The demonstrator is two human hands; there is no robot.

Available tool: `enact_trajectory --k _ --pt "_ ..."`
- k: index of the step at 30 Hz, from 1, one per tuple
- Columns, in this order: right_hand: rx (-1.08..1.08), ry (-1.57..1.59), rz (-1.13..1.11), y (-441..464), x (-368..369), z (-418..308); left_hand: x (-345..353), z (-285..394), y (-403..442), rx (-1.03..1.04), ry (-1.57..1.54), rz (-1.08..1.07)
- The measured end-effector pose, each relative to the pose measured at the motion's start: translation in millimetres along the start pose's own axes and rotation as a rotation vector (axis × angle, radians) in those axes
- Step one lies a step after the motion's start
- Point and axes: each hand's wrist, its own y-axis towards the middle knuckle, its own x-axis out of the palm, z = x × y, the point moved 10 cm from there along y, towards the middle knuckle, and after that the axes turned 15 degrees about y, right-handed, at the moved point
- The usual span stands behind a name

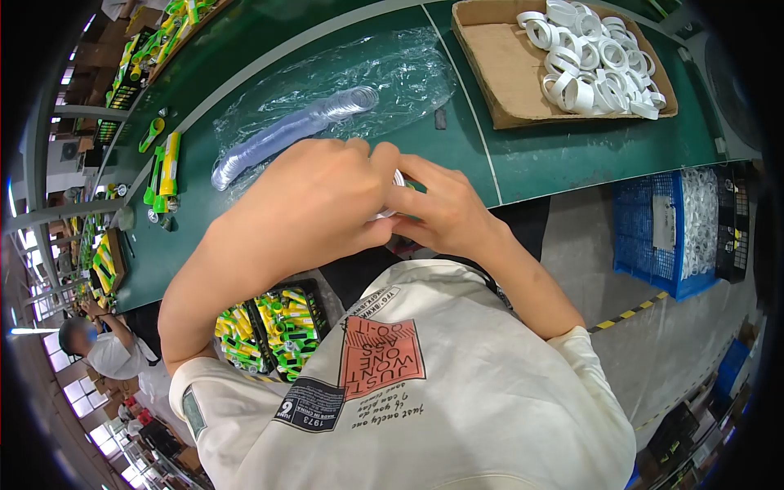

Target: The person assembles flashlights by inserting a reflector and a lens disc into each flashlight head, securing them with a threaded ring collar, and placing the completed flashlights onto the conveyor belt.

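My left hand [327, 186] and my right hand [445, 208] meet in front of my body, near the table's front edge. Between their closed fingers is a white ring [398, 180]; only small parts of it show, the rest being covered by the fingers. Just beyond my left hand, a long stack of clear round discs [294, 129] lies on a crumpled clear plastic bag [408, 69]. At the far right of the table, an open cardboard box [498, 77] holds many loose white rings [600, 57].
Yellow and green flashlight-like pieces [167, 167] lie on the green table [539, 155] at left. More fill a black crate [317, 302] below my left arm. A blue basket [645, 233] with clear parts stands at right. Another person [114, 351] is at far left.
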Motion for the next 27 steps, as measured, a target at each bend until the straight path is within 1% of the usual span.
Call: enact_trajectory --k 3,6,9,15,21,24,27 --pt "-0.008 0.009 0.028 -1 -2 1 11 -8 5 -0.082 0.144 -0.180" --pt "0.014 0.021 -0.007 -3 -1 3 -12 -3 2 -0.069 0.086 0.048" --pt "0.021 0.021 -0.034 -2 0 3 -12 4 1 0.118 -0.029 0.021" --pt "0.007 -0.002 0.012 0 -3 2 4 -11 4 -0.015 0.018 -0.148" --pt "0.007 0.017 0.014 -1 -3 3 2 -6 3 0.011 -0.034 -0.086" --pt "0.002 0.020 -0.007 -2 -1 5 -2 -2 -1 0.066 -0.092 -0.020" --pt "0.014 0.021 -0.008 -3 -1 6 -17 7 -2 0.112 -0.100 0.094"
